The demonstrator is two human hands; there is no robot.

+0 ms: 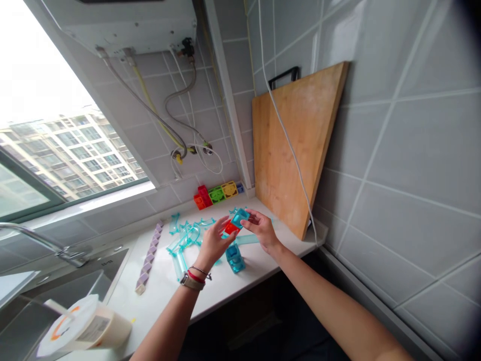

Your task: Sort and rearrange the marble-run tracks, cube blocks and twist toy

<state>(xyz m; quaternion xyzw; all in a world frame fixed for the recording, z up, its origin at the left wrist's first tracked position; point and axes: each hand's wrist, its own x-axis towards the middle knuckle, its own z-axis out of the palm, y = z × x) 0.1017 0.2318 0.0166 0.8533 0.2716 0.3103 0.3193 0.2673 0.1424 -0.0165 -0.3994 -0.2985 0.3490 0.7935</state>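
Over the white countertop [216, 298], my left hand [212, 245] has its fingers closed around a red block [230, 228]. My right hand [263, 231] grips a translucent blue block [240, 217], which sits against the red one; whether the two are joined I cannot tell. Just below my hands stand more blue blocks [235, 259], close together. Clear teal track pieces [188, 236], straight and curved, lie loosely to the left and behind. At the back wall is a row of coloured blocks [217, 194] in red, green, yellow and blue.
A purple zigzag strip [151, 254] lies left of the track pieces. Farther left are a sink [112, 260], a faucet [63, 253] and a lidded drink cup [88, 323] with a straw. On the right, a wooden board [293, 150] leans on the tiles behind a white cable [289, 143].
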